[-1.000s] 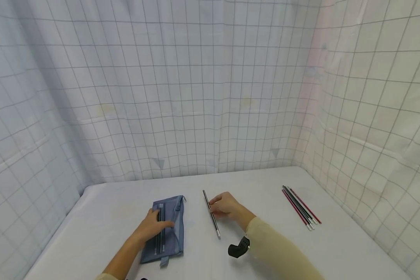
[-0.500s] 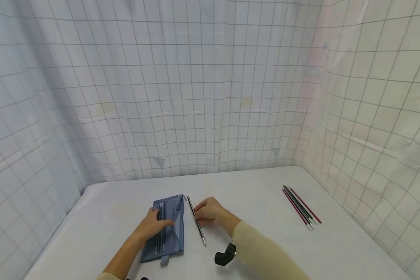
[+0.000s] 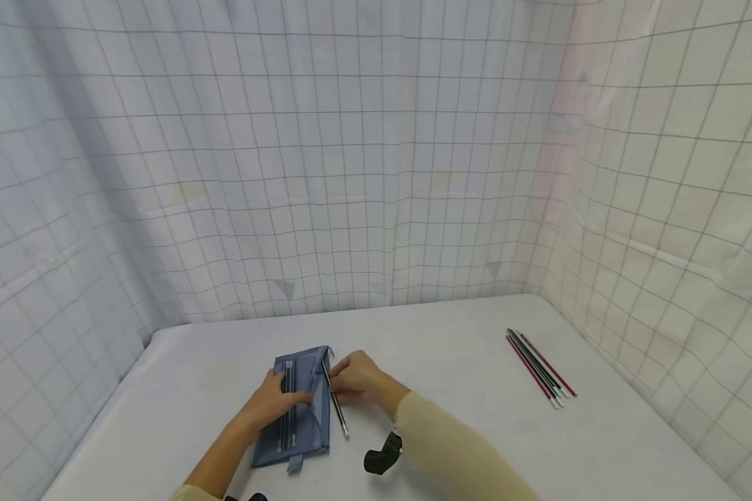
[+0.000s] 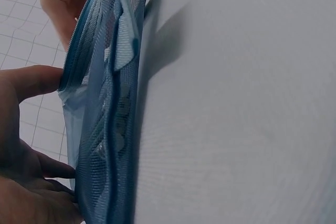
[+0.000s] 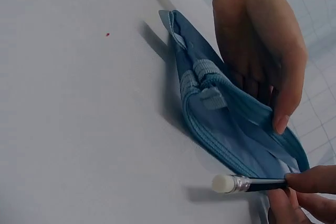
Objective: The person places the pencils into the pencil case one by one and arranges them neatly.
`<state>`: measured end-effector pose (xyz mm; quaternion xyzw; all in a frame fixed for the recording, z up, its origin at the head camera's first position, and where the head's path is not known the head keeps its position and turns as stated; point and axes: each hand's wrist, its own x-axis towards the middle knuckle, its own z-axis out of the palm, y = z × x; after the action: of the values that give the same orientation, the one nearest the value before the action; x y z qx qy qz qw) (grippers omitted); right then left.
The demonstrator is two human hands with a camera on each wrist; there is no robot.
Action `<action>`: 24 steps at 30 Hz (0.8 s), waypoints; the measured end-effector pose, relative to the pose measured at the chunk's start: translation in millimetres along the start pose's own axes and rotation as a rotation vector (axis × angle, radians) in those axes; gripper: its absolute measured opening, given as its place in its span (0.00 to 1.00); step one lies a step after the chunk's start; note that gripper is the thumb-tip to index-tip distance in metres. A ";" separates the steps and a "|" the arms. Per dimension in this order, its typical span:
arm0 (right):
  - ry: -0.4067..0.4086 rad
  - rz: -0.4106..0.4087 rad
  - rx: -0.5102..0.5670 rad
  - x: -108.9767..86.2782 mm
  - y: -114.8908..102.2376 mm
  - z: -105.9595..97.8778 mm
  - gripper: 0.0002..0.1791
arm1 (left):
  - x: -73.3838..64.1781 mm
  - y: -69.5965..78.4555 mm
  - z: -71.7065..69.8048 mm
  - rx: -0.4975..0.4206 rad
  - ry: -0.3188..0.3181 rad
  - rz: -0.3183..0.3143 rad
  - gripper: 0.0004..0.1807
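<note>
Head view shows a gridded curtain (image 3: 351,139) behind a white surface (image 3: 439,355). On it, left of centre, lies a blue pouch (image 3: 306,430), zip open. The left hand (image 3: 269,405), half-spread, hooks its thumb over the pouch's lip; the right hand (image 3: 355,376) pinches a pencil (image 3: 340,417), fingers closed, eraser nearest the person, far end overlapping the pouch's edge. Red and black pencils (image 3: 540,369) lie well apart, at right.
</note>
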<state>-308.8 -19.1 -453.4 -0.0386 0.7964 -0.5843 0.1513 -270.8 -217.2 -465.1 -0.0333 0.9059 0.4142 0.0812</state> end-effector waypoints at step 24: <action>-0.216 0.142 0.420 12.7 -5.2 32.7 0.34 | -4.7 1.5 -8.0 -0.096 -0.051 0.000 0.63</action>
<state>-312.1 -53.8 -459.9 -0.0123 0.6376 -0.7172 0.2809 -267.3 -222.3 -458.0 -0.0266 0.8826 0.4580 0.1026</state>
